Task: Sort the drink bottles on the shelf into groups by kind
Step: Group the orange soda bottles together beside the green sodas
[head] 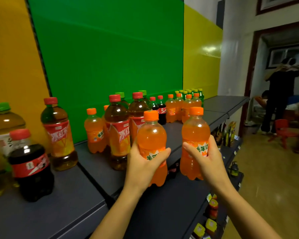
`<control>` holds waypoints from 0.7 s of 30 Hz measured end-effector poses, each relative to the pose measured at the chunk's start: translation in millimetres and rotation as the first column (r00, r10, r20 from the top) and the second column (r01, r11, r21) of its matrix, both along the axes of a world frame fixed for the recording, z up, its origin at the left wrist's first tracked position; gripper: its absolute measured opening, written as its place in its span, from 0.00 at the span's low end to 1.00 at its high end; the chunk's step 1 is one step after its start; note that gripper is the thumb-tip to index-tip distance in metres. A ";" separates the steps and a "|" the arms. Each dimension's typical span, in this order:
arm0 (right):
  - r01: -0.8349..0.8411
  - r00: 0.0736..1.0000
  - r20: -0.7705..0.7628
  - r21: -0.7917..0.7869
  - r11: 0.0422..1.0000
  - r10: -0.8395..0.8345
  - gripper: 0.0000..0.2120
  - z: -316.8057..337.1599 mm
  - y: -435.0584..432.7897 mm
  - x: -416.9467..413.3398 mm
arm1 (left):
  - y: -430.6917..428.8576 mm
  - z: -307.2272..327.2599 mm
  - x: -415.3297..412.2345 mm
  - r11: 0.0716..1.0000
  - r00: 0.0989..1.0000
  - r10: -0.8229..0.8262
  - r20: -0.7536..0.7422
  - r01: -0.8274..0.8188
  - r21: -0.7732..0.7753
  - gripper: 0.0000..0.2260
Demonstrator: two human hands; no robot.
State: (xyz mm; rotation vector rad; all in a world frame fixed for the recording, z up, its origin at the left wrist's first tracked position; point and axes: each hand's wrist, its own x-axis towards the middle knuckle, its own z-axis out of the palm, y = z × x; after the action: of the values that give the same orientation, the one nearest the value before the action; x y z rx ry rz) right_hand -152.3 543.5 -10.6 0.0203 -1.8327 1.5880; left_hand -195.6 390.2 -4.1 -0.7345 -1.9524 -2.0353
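Bottles of orange soda fill both hands in the head view. The left hand [143, 163] wraps around the label band of 1 orange soda bottle [151, 135], and the right hand [209, 157] grips a 2nd orange soda bottle [194, 130] the same way. Both are upright at the front of the shelf [162, 213].

Each looks full, so fairly heavy. The thin plastic will likely give under a squeeze, and the smooth wall may slip, so the label waist seems the surest hold.

A cluster of orange sodas [179, 107] stands farther back, beyond the iced tea bottles [117, 128].
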 end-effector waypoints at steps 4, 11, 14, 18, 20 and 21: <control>0.040 0.999 0.004 0.006 0.999 -0.040 0.13 -1.9 34.3 -20.8 | 35.5 3.6 -21.1 1.000 1.000 -0.021 -0.007 0.021 -0.017 0.17; 0.015 1.000 0.005 0.008 1.000 -0.015 0.13 -9.6 111.7 -75.2 | 109.9 -2.3 -71.7 0.998 0.999 0.054 -0.005 -0.054 -0.012 0.19; -0.030 0.999 0.017 0.019 0.999 0.030 0.15 -10.2 151.1 -103.9 | 147.4 -4.0 -95.2 0.993 0.993 0.117 -0.002 -0.117 0.003 0.19; -0.078 0.997 0.035 0.103 0.992 0.074 0.13 -4.3 206.7 -147.9 | 197.8 -1.5 -127.2 0.976 0.976 0.216 0.005 -0.216 0.028 0.24; -0.101 0.995 0.033 0.124 0.987 0.098 0.14 -3.1 231.1 -169.6 | 220.2 -1.6 -143.3 0.964 0.965 0.263 0.000 -0.263 0.039 0.25; -0.114 0.993 0.036 0.129 0.985 0.111 0.15 -3.1 241.6 -180.3 | 230.1 -2.2 -151.5 0.957 0.958 0.288 -0.004 -0.288 0.044 0.25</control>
State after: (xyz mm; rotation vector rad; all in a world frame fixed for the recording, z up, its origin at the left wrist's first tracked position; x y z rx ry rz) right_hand -332.6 785.2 -13.7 0.1643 -1.9860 1.5482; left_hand -347.1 620.3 -6.3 -0.4198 -1.8767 -1.8861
